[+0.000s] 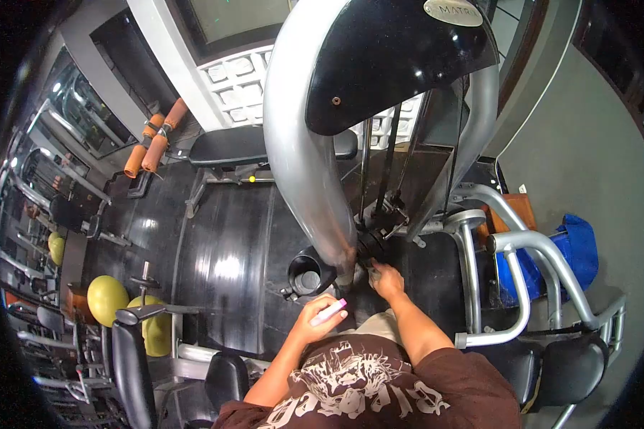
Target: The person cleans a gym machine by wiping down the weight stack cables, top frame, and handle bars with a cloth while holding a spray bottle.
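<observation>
My left hand (315,320) is closed around a small whitish tube with a bright pink end (329,312), held in front of my body. Just beyond it sits a black cup holder (311,272), fixed to the silver frame post (309,182) of a weight machine. Reaching forward, my right hand (388,282) has its fingers curled close to the foot of that post, by the dark lower parts of the machine (369,245). What those fingers grip, if anything, is too small and dark to make out.
A black machine shroud (401,64) rises ahead. Silver tubular handles (544,243) and a blue bag (578,247) stand to the right. On the left are a black padded bench (229,146), orange foam rollers (155,152), yellow-green balls (108,301) and black floor matting (225,243).
</observation>
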Demonstrator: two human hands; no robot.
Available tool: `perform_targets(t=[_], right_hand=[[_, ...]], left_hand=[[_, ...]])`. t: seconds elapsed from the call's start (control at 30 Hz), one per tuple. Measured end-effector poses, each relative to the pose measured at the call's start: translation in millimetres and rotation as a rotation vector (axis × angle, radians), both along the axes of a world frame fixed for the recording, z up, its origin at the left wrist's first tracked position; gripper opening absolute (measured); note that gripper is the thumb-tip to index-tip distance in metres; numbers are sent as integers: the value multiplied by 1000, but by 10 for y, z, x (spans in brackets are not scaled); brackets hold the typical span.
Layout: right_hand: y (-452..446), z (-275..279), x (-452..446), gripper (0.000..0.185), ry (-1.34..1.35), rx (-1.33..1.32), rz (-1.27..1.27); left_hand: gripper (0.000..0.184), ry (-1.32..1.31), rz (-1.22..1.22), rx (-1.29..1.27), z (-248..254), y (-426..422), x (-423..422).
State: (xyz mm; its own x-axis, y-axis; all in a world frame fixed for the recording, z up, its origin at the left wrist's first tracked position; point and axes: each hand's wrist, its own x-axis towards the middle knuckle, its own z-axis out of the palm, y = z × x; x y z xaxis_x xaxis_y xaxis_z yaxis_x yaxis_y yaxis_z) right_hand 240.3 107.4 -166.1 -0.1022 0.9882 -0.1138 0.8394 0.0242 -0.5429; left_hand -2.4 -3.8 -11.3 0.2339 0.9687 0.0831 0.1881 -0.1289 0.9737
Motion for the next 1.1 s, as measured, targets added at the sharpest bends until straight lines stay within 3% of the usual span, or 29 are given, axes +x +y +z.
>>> perform_targets(t=[0.07, 0.2, 0.3, 0.4, 0.7, 0.87, 0.97, 1.1], right_hand=[[-60, -41, 79, 37, 67, 5, -45], [230, 177, -38, 37, 241, 110, -148], [512, 279, -200, 45, 162, 197, -56], [599, -60, -287, 50, -2, 67, -10], [-74, 49, 63, 39, 100, 49, -91], [382, 275, -83, 39, 224, 157, -34], [590, 117, -225, 43, 47, 214, 71], [418, 167, -221, 47, 68, -27, 44]], left_hand=[[13, -20, -6, 19, -27, 17, 4], [14, -56, 16, 1, 38, 34, 34], [14, -53, -7, 21, 52, 60, 73], [14, -31, -28, 18, 105, 89, 93], [14, -25, 10, 17, 63, 86, 65], [18, -13, 39, -17, 20, 73, 102], [19, 12, 50, -23, -11, 88, 134], [20, 74, 90, -39, -95, 48, 180]])
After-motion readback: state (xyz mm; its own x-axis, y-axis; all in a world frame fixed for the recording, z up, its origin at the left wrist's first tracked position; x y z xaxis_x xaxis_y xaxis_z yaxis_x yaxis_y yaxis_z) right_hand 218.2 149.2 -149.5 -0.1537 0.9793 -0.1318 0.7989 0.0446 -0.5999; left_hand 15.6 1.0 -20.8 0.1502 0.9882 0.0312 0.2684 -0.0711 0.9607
